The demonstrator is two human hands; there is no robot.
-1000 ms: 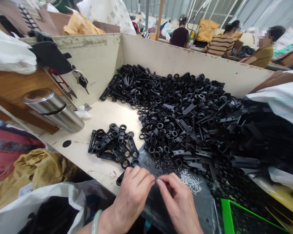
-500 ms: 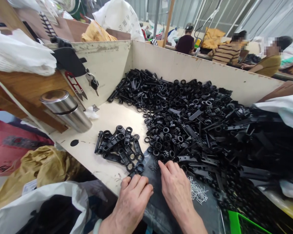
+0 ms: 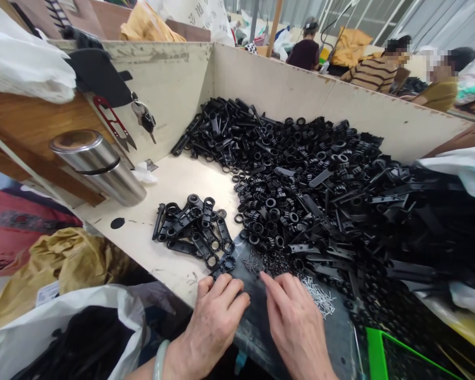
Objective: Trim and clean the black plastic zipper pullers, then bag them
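Observation:
My left hand (image 3: 220, 316) is closed, fingers curled over the near edge of the bench; whatever they hold is hidden beneath them. Just beyond its knuckles lies a black plastic arm with a ringed end (image 3: 226, 263), at the front of a small heap of similar black arms (image 3: 193, 224). My right hand (image 3: 295, 322) is closed, thumb and index finger together over the dark mat (image 3: 253, 327); I cannot make out anything between them. Small dark metal pieces (image 3: 253, 263) lie just past its fingertips. Silvery pins (image 3: 320, 298) are scattered to its right.
A large pile of black rings and arms (image 3: 285, 174) spreads across the bench to the right. A steel flask (image 3: 98, 166), red-handled snips (image 3: 113, 124) and keys (image 3: 144, 119) are at left. A green-rimmed crate (image 3: 376, 351) stands front right. People (image 3: 303, 50) sit beyond the partition.
My right hand has drawn back toward me from the pile's edge, uncovering more small dark pieces. The left hand has hardly moved. The view has tilted slightly downward.

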